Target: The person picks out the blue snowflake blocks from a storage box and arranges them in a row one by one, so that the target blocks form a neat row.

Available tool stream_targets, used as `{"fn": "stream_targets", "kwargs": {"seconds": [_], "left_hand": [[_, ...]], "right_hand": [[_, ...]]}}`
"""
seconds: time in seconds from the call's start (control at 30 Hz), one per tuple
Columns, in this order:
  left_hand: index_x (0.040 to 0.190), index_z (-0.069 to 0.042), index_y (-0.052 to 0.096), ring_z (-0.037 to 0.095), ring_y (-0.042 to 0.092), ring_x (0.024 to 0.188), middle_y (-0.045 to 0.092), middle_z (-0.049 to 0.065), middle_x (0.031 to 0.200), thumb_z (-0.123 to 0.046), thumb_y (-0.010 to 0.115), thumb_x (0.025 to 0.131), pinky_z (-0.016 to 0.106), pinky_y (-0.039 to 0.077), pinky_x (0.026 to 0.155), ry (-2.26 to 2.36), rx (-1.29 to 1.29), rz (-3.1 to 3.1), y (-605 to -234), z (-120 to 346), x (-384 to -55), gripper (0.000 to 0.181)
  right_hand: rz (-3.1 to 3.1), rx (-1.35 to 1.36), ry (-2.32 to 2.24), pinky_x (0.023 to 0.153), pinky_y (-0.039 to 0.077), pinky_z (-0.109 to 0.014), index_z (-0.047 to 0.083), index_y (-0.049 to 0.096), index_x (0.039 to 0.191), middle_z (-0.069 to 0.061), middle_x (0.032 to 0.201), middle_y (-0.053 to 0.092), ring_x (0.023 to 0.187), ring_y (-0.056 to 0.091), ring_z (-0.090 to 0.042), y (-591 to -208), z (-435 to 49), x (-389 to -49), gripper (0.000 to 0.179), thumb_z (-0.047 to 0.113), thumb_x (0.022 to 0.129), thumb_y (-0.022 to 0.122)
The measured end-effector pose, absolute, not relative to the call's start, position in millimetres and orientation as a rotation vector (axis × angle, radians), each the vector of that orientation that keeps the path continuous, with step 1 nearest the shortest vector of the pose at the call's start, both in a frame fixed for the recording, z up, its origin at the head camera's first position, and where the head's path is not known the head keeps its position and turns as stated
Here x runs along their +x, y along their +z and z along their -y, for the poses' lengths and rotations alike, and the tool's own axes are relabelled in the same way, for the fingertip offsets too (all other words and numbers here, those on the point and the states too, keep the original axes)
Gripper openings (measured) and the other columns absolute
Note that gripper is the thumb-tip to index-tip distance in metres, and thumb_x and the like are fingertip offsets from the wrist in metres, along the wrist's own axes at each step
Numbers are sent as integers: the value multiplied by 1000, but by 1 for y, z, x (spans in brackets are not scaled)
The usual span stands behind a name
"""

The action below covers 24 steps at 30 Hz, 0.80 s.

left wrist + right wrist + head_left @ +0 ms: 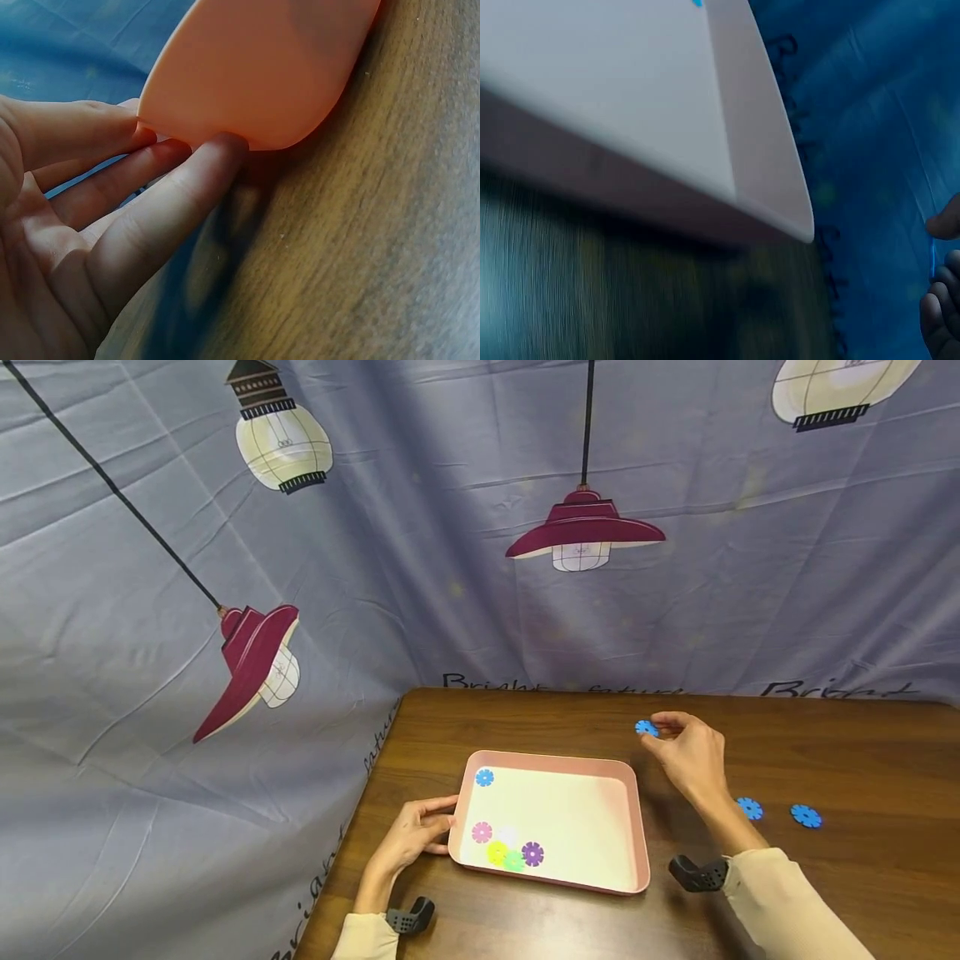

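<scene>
Between thumb and fingertips, my right hand point(693, 760) pinches a blue snowflake building disc point(646, 727), held past the tray's far right corner. The right wrist view catches only part of that hand point(945, 281) at its edge, with a thin blue sliver of the disc. My left hand point(412, 833) rests its extended fingertips against the left side of the pink tray point(639, 827); in the left wrist view they touch the tray's outer wall point(255, 75). Inside the tray lie a blue disc point(484, 777), a pink disc point(482, 832) and several others, including a purple disc point(533, 854).
Two more blue discs, one nearer point(750, 808) and one farther right point(806, 816), lie on the wooden table point(885, 760) beside my right forearm. A grey-blue curtain point(450, 593) printed with lamps hangs behind the table and along its left side.
</scene>
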State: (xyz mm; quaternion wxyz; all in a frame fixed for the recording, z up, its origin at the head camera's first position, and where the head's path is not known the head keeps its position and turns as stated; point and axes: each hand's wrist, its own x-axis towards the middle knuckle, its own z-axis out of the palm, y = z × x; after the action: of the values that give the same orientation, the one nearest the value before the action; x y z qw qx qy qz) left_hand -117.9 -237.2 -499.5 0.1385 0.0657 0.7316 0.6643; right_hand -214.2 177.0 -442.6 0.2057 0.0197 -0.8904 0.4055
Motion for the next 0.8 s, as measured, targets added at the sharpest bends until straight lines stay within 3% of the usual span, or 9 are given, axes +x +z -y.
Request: {"fn": "stream_targets", "kwargs": {"seconds": [0.13,0.27,0.43,0.5,0.57,0.63,0.7,0.73,0.8], "left_hand": [[138,15,44,44,62,107,58,37,121,-1,57,97,39,61,70,1907,193,-2117,-499,238,-118,46],[139,15,44,45,62,107,58,37,121,-1,57,97,39,61,71,1911,205,-2115,-498,238,-118,46],[138,15,44,45,62,107,57,37,122,0,58,97,40,61,71,1924,196,-2110,-497,238,-118,46],[138,15,44,45,62,107,56,37,124,0,58,97,40,61,71,1928,189,-2106,-497,237,-118,46],[138,15,44,45,62,107,56,38,124,0,57,97,41,61,71,1932,188,-2101,-497,237,-117,46],[138,15,44,45,61,107,56,38,124,1,57,97,41,61,72,1929,190,-2100,-497,237,-117,45],[139,15,44,45,61,108,56,37,124,1,56,97,40,61,72,1926,192,-2101,-497,237,-117,45],[138,15,44,45,61,108,56,37,124,1,55,98,40,61,72,1921,193,-2105,-497,237,-117,45],[138,15,44,44,61,108,57,37,123,2,55,98,40,61,72,1915,192,-2110,-497,237,-117,44]], "right_hand": [[2472,-6,1069,83,45,-45,-1,73,104,-17,88,73,70,63,-8,-445,-205,-209,29,19,83,76],[2488,-53,1046,91,38,-54,-3,71,107,-22,91,72,65,41,20,-449,-238,-203,33,21,84,76],[2511,-121,1018,92,33,-59,-5,70,109,-24,92,71,62,34,26,-456,-277,-196,37,24,85,75],[2521,-150,997,91,34,-58,-5,70,108,-15,84,73,61,35,27,-459,-293,-192,38,25,85,75],[2535,-176,978,87,33,-57,-6,70,108,6,71,70,60,35,26,-463,-308,-187,39,25,85,75],[2561,-213,968,85,33,-57,-7,69,108,29,65,57,60,34,27,-467,-323,-182,40,26,85,75],[2590,-261,973,87,31,-60,-9,68,109,44,66,42,60,32,26,-472,-337,-177,43,27,86,74],[2602,-284,976,90,30,-61,-10,67,110,47,66,38,60,30,26,-474,-343,-174,45,28,86,74],[2633,-339,979,95,25,-65,-11,65,111,42,63,45,60,29,25,-479,-355,-169,48,29,88,72]]}}
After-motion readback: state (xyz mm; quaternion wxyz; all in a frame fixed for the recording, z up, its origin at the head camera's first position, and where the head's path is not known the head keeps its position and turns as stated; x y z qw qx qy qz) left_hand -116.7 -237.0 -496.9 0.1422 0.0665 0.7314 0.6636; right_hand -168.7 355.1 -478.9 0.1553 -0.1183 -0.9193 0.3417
